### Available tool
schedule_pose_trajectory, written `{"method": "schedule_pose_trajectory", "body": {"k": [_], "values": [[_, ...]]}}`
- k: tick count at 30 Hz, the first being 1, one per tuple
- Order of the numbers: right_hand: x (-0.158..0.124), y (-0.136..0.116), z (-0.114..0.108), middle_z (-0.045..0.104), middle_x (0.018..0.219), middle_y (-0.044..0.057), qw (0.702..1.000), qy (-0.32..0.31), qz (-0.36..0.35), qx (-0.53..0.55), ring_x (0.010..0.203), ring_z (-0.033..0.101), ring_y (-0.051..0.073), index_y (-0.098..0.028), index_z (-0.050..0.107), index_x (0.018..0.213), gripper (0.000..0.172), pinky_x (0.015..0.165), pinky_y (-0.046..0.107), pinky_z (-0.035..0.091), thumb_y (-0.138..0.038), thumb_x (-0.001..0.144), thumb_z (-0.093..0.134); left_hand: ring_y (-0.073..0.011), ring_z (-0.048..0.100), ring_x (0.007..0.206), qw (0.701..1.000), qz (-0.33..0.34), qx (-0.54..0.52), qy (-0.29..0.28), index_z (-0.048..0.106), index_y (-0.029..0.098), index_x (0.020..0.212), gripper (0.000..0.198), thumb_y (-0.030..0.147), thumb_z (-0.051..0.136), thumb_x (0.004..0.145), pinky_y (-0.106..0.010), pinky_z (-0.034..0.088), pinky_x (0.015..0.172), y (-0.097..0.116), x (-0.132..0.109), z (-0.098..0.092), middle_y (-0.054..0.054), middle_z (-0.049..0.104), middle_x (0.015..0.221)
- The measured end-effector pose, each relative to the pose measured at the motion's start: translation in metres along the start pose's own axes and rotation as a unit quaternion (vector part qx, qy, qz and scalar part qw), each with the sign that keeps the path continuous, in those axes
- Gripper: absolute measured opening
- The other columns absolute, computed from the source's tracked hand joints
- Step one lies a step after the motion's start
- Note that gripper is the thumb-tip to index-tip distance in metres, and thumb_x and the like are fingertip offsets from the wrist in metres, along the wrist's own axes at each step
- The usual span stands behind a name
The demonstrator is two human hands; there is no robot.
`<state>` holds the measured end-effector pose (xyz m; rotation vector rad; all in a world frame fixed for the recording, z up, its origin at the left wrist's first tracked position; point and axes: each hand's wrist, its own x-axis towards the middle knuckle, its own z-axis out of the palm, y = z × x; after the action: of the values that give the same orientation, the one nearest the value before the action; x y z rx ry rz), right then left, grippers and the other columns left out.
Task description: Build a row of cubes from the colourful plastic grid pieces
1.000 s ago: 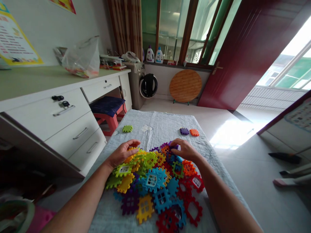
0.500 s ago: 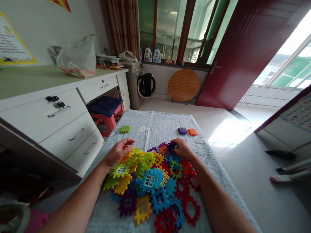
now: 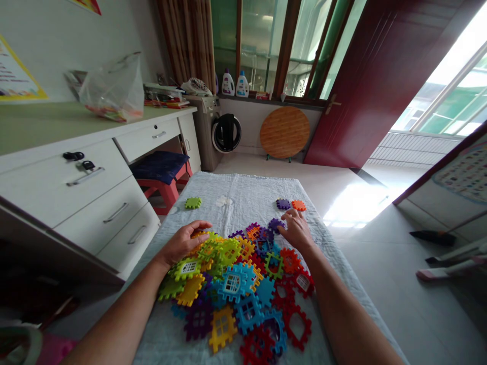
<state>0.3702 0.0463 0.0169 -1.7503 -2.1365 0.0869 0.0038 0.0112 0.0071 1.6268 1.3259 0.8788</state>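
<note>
A heap of coloured interlocking plastic tiles [image 3: 236, 284] lies on a pale blue-grey cloth [image 3: 243, 197] over a low table. My left hand [image 3: 182, 243] rests curled on the heap's left edge, on yellow and orange tiles. My right hand [image 3: 296, 230] has lifted off the heap's far right; its fingers pinch a purple tile [image 3: 275, 224] at their tips. Beyond it lie a separate purple tile [image 3: 283, 204] and an orange tile [image 3: 299, 205] side by side. A lone green tile [image 3: 193, 203] lies at the far left.
A white desk with drawers [image 3: 87, 187] runs along the left, with a plastic bag [image 3: 110, 94] on top. A red stool with a blue cushion [image 3: 162, 175] stands by it. A washing machine [image 3: 215, 129], a round wooden tabletop [image 3: 284, 133] and a dark red door [image 3: 380, 86] stand beyond.
My right hand has moved away from the heap toward the purple and orange pair, carrying a purple tile. My left hand has stayed on the heap.
</note>
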Motion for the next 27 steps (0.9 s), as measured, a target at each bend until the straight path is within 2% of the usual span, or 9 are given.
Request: {"method": "schedule_pose_trajectory", "body": {"k": [3, 7, 12, 15, 18, 22, 27], "values": [[-0.001, 0.002, -0.002, 0.056, 0.112, 0.012, 1.000, -0.009, -0.013, -0.001, 0.106, 0.049, 0.027, -0.018, 0.062, 0.106, 0.034, 0.092, 0.039, 0.037, -0.032, 0.076, 0.062, -0.0258, 0.061, 0.103, 1.000, -0.013, -0.014, 0.007, 0.062, 0.018, 0.110, 0.047, 0.049, 0.063, 0.074, -0.039, 0.048, 0.092, 0.002, -0.001, 0.000, -0.009, 0.066, 0.110], [-0.001, 0.005, 0.006, 0.058, 0.107, 0.010, 0.997, -0.053, -0.049, 0.028, 0.096, 0.053, 0.024, -0.017, 0.059, 0.112, 0.044, 0.090, 0.037, 0.038, -0.033, 0.071, 0.067, -0.0255, 0.061, 0.102, 1.000, -0.017, -0.015, 0.008, 0.061, 0.018, 0.109, 0.048, 0.052, 0.063, 0.074, -0.039, 0.049, 0.092, 0.003, -0.002, 0.000, -0.008, 0.066, 0.109], [-0.001, 0.003, 0.007, 0.058, 0.104, 0.009, 0.997, -0.042, -0.043, 0.053, 0.095, 0.053, 0.024, -0.016, 0.056, 0.117, 0.051, 0.089, 0.038, 0.039, -0.024, 0.067, 0.064, -0.0257, 0.062, 0.101, 0.999, -0.019, -0.024, 0.009, 0.061, 0.018, 0.108, 0.048, 0.052, 0.063, 0.074, -0.039, 0.050, 0.090, 0.004, -0.002, 0.000, -0.009, 0.066, 0.108], [-0.002, -0.004, 0.001, 0.057, 0.104, 0.009, 0.991, -0.051, -0.048, 0.112, 0.094, 0.053, 0.022, -0.014, 0.053, 0.120, 0.057, 0.088, 0.037, 0.041, -0.019, 0.064, 0.062, -0.0251, 0.062, 0.099, 0.999, -0.020, -0.035, 0.009, 0.061, 0.017, 0.108, 0.047, 0.050, 0.063, 0.074, -0.038, 0.050, 0.089, 0.004, -0.003, 0.000, -0.009, 0.066, 0.108], [-0.004, -0.014, -0.007, 0.055, 0.104, 0.007, 0.976, -0.096, -0.080, 0.178, 0.093, 0.054, 0.020, -0.016, 0.053, 0.120, 0.056, 0.087, 0.034, 0.043, -0.017, 0.064, 0.061, -0.0239, 0.062, 0.097, 0.999, -0.018, -0.037, 0.007, 0.062, 0.018, 0.107, 0.045, 0.048, 0.064, 0.074, -0.036, 0.050, 0.087, 0.005, -0.003, -0.001, -0.008, 0.066, 0.106], [-0.007, -0.024, -0.010, 0.053, 0.105, 0.007, 0.970, -0.153, -0.106, 0.159, 0.100, 0.051, 0.022, -0.017, 0.056, 0.117, 0.054, 0.093, 0.036, 0.041, -0.016, 0.063, 0.062, -0.0233, 0.062, 0.097, 0.999, -0.016, -0.029, 0.006, 0.063, 0.018, 0.106, 0.044, 0.048, 0.065, 0.074, -0.034, 0.049, 0.087, 0.005, -0.003, -0.001, -0.007, 0.067, 0.106], [-0.008, -0.023, -0.005, 0.053, 0.108, 0.008, 0.966, -0.163, -0.119, 0.161, 0.100, 0.052, 0.021, -0.018, 0.056, 0.118, 0.053, 0.094, 0.037, 0.041, -0.018, 0.065, 0.064, -0.0251, 0.062, 0.099, 1.000, -0.016, -0.026, 0.007, 0.063, 0.018, 0.107, 0.046, 0.049, 0.065, 0.073, -0.036, 0.050, 0.087, 0.003, -0.002, 0.000, -0.008, 0.067, 0.107]]}}
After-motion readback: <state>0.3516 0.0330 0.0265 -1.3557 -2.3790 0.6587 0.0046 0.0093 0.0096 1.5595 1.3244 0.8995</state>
